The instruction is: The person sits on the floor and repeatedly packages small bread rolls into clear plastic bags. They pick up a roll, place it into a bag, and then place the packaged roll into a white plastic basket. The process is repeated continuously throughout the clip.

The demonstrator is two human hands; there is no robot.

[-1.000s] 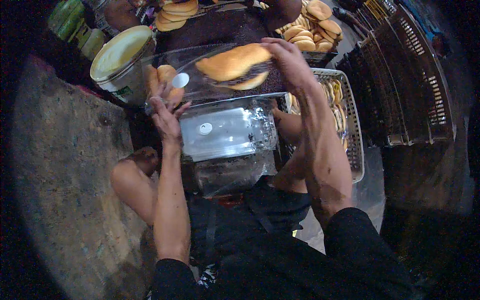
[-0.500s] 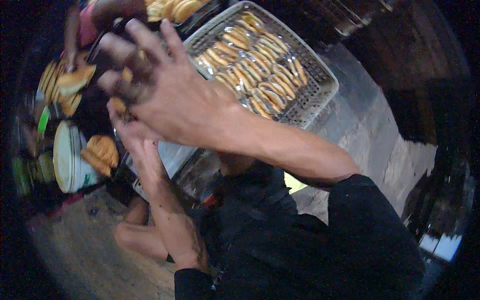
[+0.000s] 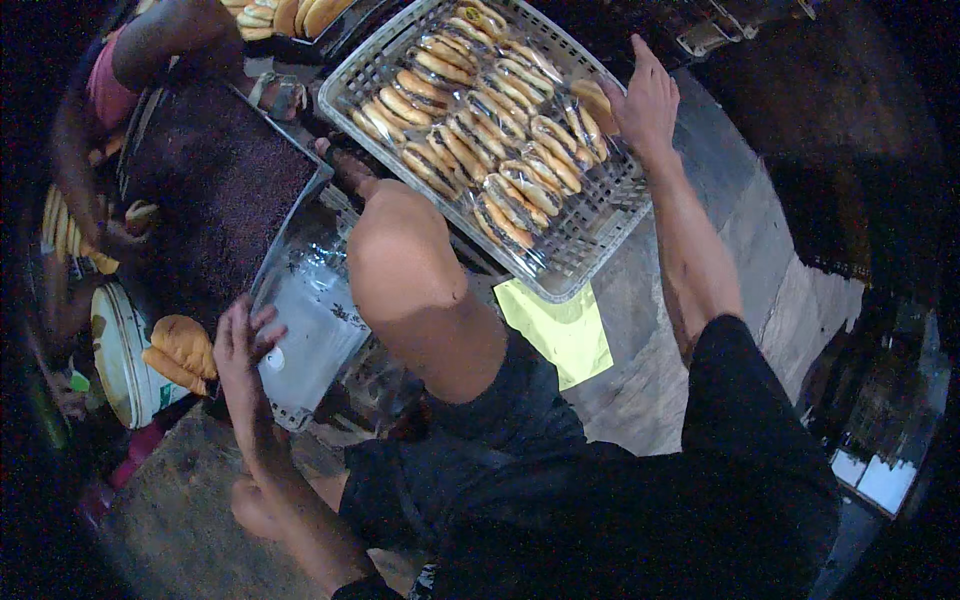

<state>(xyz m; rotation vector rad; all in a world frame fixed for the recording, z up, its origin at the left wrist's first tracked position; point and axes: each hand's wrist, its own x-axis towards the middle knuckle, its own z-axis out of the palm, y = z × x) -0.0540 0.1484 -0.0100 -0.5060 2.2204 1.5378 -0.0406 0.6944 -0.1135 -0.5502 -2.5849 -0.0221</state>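
My right hand (image 3: 648, 105) is at the right rim of a grey plastic crate (image 3: 625, 215), fingers stretched out. Beside its thumb lies a bun (image 3: 594, 105); I cannot tell whether they touch. Rows of split buns (image 3: 505, 115) with dark filling, in clear wrapping, fill much of the crate. My left hand (image 3: 245, 335) is open with its fingers apart, over the edge of a stack of clear plastic bags (image 3: 310, 320). Just left of it, a few joined buns (image 3: 182, 352) rest against a white tub (image 3: 125, 360).
A large metal tray of dark purple, crumbly filling (image 3: 220, 190) lies at the left. Behind it, a co-worker's hand (image 3: 120, 235) is near more buns (image 3: 70, 230). My bent knee (image 3: 405, 245) rises between bags and crate. Yellow paper (image 3: 560, 335) lies below the crate.
My hands, crossed together at the upper left before, have come apart. The right swung right to the crate's far side; the left dropped toward the bags. The view has shifted slightly.
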